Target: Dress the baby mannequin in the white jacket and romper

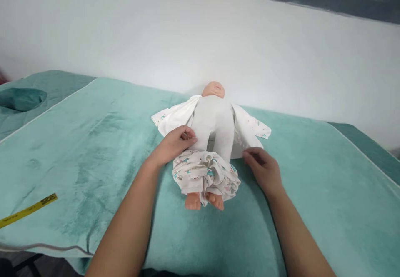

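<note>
A baby doll with a pale cloth body lies on its back, head toward the wall. Under it a white printed baby shirt is spread open, its sleeves out to both sides. Printed baby pants are bunched around the doll's lower legs, leaving its bare feet showing. My left hand is closed at the doll's thigh on the left, beside the shirt's edge; its fingertips hide what they hold, if anything. On the other side, my right hand pinches the shirt's lower edge near the doll's leg.
A green plush cover lies under everything. A yellow printed strip rests on it at the left. A white wall rises behind the doll's head. A darker green piece with a hollow is at the far left.
</note>
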`<state>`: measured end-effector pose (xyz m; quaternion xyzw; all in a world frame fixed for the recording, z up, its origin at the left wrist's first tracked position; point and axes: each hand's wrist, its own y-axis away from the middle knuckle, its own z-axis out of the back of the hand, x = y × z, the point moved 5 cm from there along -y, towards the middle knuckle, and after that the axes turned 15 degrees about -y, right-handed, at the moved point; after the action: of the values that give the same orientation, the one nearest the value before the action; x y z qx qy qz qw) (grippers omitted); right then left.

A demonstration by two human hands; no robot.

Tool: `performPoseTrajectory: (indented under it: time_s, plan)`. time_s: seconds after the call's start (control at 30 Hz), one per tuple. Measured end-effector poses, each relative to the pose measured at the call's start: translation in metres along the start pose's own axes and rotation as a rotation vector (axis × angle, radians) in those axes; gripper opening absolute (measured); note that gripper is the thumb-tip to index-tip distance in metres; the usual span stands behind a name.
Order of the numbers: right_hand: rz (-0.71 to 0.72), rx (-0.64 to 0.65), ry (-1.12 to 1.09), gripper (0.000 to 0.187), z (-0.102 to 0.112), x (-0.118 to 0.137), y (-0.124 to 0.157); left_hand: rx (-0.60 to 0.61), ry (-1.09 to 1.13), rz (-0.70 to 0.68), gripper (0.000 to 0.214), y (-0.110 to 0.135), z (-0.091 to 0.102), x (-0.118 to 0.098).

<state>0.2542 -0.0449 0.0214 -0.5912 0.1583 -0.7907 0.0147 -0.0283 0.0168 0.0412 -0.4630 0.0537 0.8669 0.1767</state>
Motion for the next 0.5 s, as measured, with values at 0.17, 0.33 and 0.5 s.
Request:
performPoseTrajectory:
  time_s: [0.17,0.33,0.5]
  plan:
    - [-0.05,0.484,-0.168,0.015,-0.026,0.006,0.01,0.329,0.007,-0.031,0.024,0.016,0.006,-0.009]
    - [-0.043,0.609,-0.373,0.01,-0.032,0.011,0.019,0.525,-0.026,0.013,0.021,0.024,0.005,-0.007]
    - [-0.088,0.679,-0.428,0.016,-0.036,0.011,0.024,0.676,0.085,-0.01,0.03,0.031,0.0,-0.006]
